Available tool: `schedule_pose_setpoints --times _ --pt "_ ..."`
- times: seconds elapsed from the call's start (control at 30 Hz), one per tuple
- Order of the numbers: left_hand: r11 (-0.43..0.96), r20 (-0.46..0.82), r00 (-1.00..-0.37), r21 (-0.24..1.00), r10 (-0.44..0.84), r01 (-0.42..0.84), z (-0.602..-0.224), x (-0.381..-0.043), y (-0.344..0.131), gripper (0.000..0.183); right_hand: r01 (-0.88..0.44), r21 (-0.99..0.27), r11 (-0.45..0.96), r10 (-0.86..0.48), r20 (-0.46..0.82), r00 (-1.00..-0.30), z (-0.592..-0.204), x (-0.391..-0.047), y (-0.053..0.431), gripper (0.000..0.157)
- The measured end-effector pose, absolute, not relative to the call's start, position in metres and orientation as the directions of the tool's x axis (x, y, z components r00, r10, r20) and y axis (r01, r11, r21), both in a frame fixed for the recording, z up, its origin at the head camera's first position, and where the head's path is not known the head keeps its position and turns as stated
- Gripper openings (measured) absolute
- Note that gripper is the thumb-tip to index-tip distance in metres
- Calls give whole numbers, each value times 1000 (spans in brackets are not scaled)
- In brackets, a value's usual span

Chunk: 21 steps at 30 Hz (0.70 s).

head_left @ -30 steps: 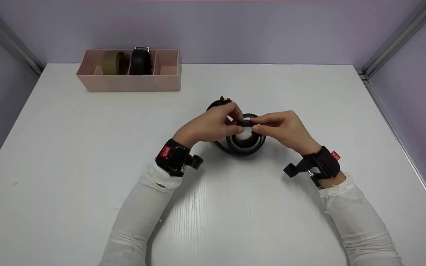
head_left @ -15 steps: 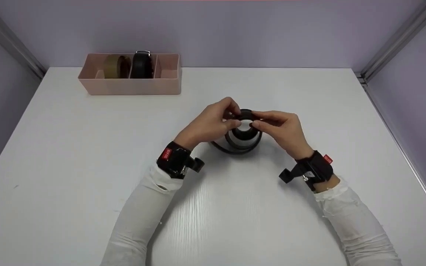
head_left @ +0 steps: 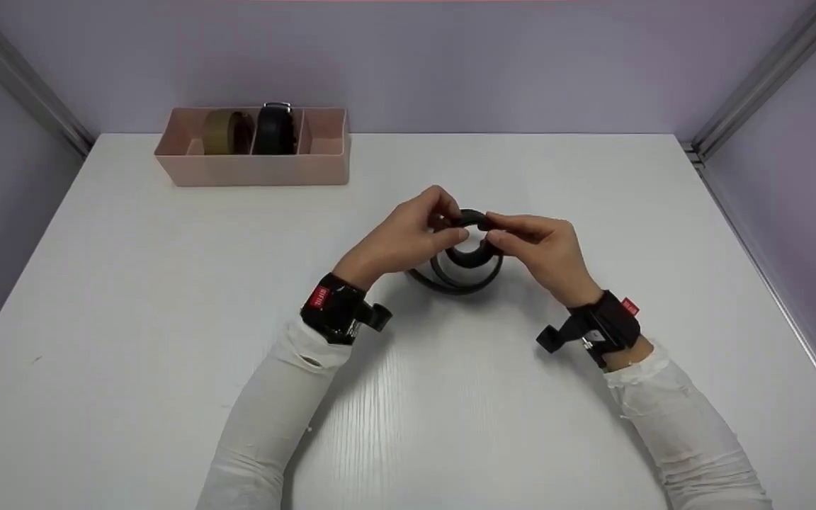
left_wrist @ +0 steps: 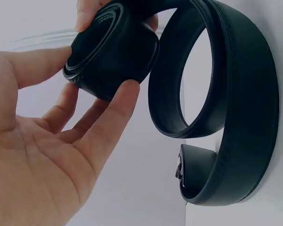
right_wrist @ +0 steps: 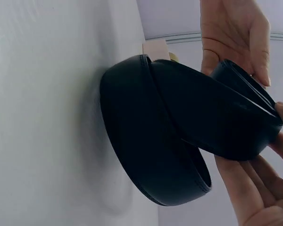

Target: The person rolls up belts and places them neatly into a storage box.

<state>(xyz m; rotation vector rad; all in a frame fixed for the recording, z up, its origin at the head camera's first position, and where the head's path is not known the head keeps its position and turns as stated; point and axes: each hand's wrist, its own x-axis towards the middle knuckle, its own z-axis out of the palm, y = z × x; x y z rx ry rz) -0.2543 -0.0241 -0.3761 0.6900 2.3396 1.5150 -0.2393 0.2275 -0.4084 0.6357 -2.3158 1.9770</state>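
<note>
A black leather belt (head_left: 475, 256) has one end wound into a small tight coil (left_wrist: 127, 52), raised in front of me at mid-table. My left hand (head_left: 401, 237) holds the coil's left side between thumb and fingers. On the right side, my right hand (head_left: 546, 242) pinches the same coil with thumb and fingertips. Below it the rest of the belt hangs in wider loose loops (right_wrist: 146, 132), the lowest resting on the table. At the loose end a small shiny metal piece (left_wrist: 179, 168) shows in the left wrist view; in the head view my left hand hides that end.
A pink divided box (head_left: 259, 170) stands at the back left of the white table (head_left: 408, 404). It holds a brown tape roll (head_left: 220, 132) and a rolled black belt (head_left: 275, 131) with a silver buckle. Walls enclose the table at the back and sides.
The coil has risen slightly and turned between my hands. The belt's loose end, visible behind my left hand a second ago, is now hidden there. The head view has tilted a little upward.
</note>
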Motion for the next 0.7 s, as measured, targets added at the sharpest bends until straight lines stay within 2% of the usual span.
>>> schedule_pose_setpoints --times 0.4,0.53,0.7 --pt "422 -14 -827 865 561 272 -376 -255 -21 20 -308 -894 325 -406 162 -899 -396 -241 235 26" --pt "395 22 -844 877 536 273 -378 -255 -20 18 -287 -921 264 -368 179 -912 -400 -241 231 28" --pt "314 54 -881 922 470 225 -377 -256 -19 16 -275 -956 103 -278 238 -930 -408 -242 225 32"
